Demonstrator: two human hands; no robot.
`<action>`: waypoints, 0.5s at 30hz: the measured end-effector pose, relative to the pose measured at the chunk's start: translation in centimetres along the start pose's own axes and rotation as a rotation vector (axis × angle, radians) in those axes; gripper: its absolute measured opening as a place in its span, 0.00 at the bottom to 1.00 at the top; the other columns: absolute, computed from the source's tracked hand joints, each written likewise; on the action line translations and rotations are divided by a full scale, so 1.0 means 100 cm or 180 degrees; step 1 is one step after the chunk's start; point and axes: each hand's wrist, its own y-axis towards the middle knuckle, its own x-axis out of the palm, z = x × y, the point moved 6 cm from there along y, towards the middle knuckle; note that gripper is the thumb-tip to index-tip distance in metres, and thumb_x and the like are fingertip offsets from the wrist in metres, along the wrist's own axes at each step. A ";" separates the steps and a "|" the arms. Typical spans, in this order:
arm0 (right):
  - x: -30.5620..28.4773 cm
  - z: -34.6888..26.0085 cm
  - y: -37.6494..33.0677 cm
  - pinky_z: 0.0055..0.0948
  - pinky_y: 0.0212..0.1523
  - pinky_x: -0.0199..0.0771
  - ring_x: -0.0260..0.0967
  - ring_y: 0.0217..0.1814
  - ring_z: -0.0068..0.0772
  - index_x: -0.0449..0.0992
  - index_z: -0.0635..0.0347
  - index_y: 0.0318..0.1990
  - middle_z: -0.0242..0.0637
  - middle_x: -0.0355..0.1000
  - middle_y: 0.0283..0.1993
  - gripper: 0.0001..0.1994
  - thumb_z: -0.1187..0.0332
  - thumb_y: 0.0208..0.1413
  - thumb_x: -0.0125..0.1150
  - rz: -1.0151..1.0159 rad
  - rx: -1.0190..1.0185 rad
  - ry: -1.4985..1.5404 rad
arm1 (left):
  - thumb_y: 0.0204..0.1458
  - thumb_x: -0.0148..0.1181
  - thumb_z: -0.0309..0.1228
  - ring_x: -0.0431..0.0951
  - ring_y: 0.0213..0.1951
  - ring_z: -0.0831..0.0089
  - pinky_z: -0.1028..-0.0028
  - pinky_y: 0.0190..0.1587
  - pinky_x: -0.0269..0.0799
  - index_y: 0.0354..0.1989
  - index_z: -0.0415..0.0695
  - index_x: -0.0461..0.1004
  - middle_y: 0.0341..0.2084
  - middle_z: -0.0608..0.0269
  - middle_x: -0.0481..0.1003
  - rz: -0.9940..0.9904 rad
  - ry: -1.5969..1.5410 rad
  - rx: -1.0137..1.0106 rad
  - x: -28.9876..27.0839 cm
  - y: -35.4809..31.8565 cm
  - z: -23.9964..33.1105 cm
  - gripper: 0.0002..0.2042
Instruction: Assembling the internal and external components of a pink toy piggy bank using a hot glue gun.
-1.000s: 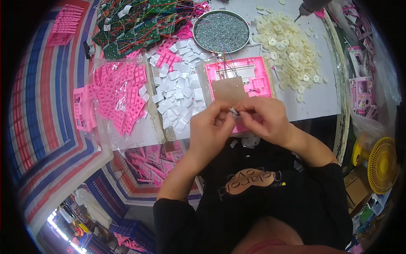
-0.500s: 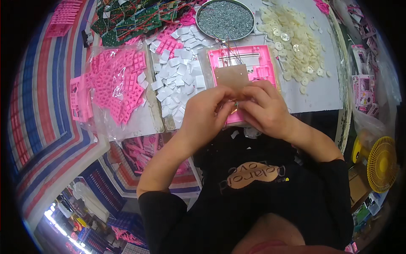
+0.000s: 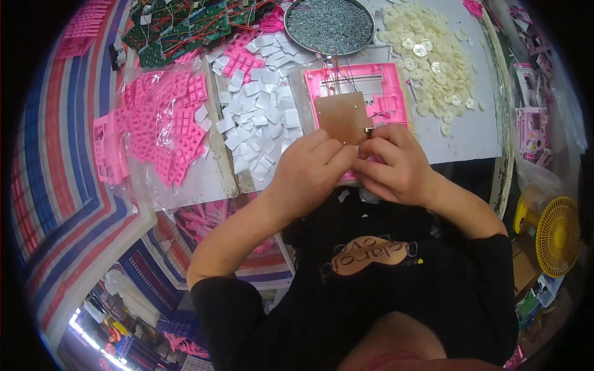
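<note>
A brown circuit board (image 3: pixel 341 117) with wires at its far edge lies over the pink plastic casing (image 3: pixel 396 93) in front of me. My left hand (image 3: pixel 312 166) is closed at the board's near edge, its fingertips gripping there, partly hidden by the knuckles. Close beside it, my right hand (image 3: pixel 396 164) is pinched near the board's near right corner. Whatever sits between the right fingertips is hidden. A small metal-and-black part shows on the board's right edge, just above the right fingers.
Loose white square pieces (image 3: pixel 263 120) and bagged pink keypads (image 3: pixel 164 117) spread to the left. A round tray of screws (image 3: pixel 328 28) stands behind, with wired green boards (image 3: pixel 192 31) at the far left. Cream discs (image 3: pixel 433 68) lie right; a yellow fan (image 3: pixel 557 235) stands lower right.
The board shows more of its brown face, lying lower between the hands. My left hand has turned with its knuckles upward, and both hands have come closer together.
</note>
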 end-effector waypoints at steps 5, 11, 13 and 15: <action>0.004 -0.002 -0.001 0.41 0.46 0.71 0.68 0.47 0.42 0.81 0.55 0.40 0.32 0.71 0.41 0.16 0.66 0.40 0.73 -0.0013 0.0006 -0.0089 | 0.40 0.67 0.21 0.76 0.31 0.61 0.64 0.32 0.73 0.37 0.42 0.76 0.28 0.61 0.74 -0.0048 0.0109 0.0038 0.002 -0.004 0.004 0.14; 0.001 -0.011 0.006 0.39 0.46 0.64 0.66 0.45 0.37 0.82 0.53 0.44 0.29 0.68 0.39 0.16 0.64 0.45 0.72 -0.0319 0.0179 -0.0551 | 0.49 0.68 0.22 0.78 0.34 0.64 0.71 0.35 0.73 0.40 0.40 0.77 0.32 0.61 0.77 0.0215 -0.0417 -0.0926 -0.011 -0.008 -0.018 0.10; 0.001 -0.013 0.003 0.41 0.46 0.66 0.66 0.45 0.39 0.82 0.53 0.47 0.30 0.69 0.39 0.18 0.65 0.45 0.73 -0.0380 0.0264 -0.0497 | 0.53 0.67 0.22 0.78 0.42 0.63 0.69 0.43 0.73 0.42 0.40 0.77 0.41 0.60 0.78 0.1368 -0.0050 -0.1328 -0.048 -0.022 -0.042 0.10; 0.000 -0.011 -0.003 0.42 0.45 0.67 0.67 0.45 0.40 0.82 0.53 0.48 0.31 0.70 0.40 0.19 0.66 0.45 0.73 -0.0414 0.0351 -0.0425 | 0.51 0.69 0.23 0.75 0.49 0.61 0.63 0.51 0.70 0.43 0.40 0.77 0.47 0.58 0.76 0.2429 0.1330 -0.1464 -0.062 -0.019 -0.036 0.12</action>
